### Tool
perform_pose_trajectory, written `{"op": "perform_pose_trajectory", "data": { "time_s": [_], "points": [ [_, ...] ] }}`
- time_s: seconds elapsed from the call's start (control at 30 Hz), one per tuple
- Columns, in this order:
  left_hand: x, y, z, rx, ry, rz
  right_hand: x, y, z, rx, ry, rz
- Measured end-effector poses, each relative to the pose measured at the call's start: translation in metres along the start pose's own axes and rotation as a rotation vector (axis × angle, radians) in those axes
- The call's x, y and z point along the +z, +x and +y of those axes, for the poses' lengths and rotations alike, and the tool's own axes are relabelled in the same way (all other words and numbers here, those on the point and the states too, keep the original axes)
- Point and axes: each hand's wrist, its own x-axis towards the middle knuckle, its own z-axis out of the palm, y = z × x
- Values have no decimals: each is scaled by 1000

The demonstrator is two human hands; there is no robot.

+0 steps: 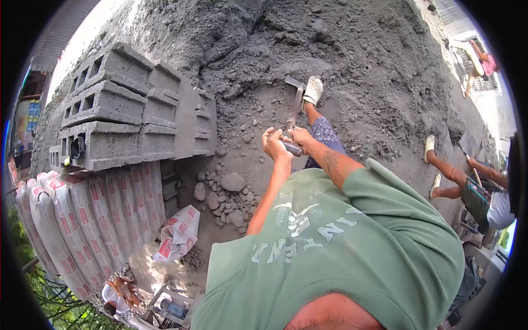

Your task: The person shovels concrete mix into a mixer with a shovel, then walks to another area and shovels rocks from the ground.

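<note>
L hand [275, 144] & R hand [300, 136] wrap fingers closed round tool [293, 148], prob. for leverage; blade [295, 83] beside shoe [313, 90].

The long metal-shafted tool [297, 102] is dull grey-brown along its shaft and blackish at its rounded grip [292, 148], against matt grey gravelly earth [368, 71] strewn with paler grey rounded stones [234, 182]. The wearer's faded green cloth T-shirt [363, 247] carries a white printed emblem and block letters, the dark blue cloth shorts [328, 133] bear a fine whitish pattern, and the off-white perforated clog [313, 89] is dotted with dark holes. Stacked rectangular concrete blocks [114, 144] are plain mid-grey, while plump whitish sacks [69, 220] show repeated red printed labels.
</note>
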Motion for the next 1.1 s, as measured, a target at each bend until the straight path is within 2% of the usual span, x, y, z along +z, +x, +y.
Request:
{"op": "perform_pose_trajectory", "data": {
  "time_s": [0.07, 0.13, 0.17, 0.27, 0.3, 0.33, 0.4, 0.47, 0.53, 0.57, 0.6, 0.67, 0.73, 0.8, 0.87, 0.9, 0.93, 1.0, 1.03, 1.1],
  "points": [
    [12, -20, 4, -32, -9, -20, 0, -35, -30, 37, 81, -17],
    [23, -27, 3, -62, -100, -60, -3, -55, -53, 72, -27, -57],
    [30, -29, 8, -55, -88, -56, 6, -66, -61, 76, 84, -9],
    [49, -26, 26, -56, -134, -80, 7, -51, -73, 101, -3, -27],
    [56, -26, 35, -77, -154, -115, 8, -39, -76, 101, 50, -94],
    [66, -6, 35, -71, -152, -122, 18, -36, -84, 76, 71, 12],
    [82, 35, 33, 61, -104, -124, 8, 50, -89, 69, -81, -114],
    [47, 110, 23, 149, 18, 48, 52, 84, -83, 39, -580, 207],
    [19, 124, 21, 111, 104, 83, 45, 117, -32, -406, -941, 343],
    [18, 120, 14, 127, 132, 85, 42, 93, -40, -287, -956, 288],
    [14, 115, 12, 123, 104, 109, 44, 56, -66, 105, -621, 21],
    [1, 113, 12, 104, 125, 162, 33, 39, -83, 282, -511, -161],
    [-22, 119, 3, 84, 189, 229, 27, 36, -103, 209, -669, -129],
    [-63, 126, -18, 69, 225, 291, -5, 75, -107, 191, -533, -118],
    [-107, 140, -41, -47, 287, 484, -49, 130, -104, 207, -374, -169],
    [-130, 153, -50, -167, 261, 556, -56, 145, -109, 221, -471, -59],
    [-146, 167, -50, -281, 240, 631, -61, 170, -103, 236, -454, -60],
    [-147, 173, -45, -300, 276, 689, -90, 221, -88, 124, -649, 177],
    [-133, 163, -38, -310, 306, 728, -95, 237, -79, 171, -632, 166],
    [-70, 142, -19, -25, 415, 745, -98, 276, -75, 231, -607, 248]
  ]
}}
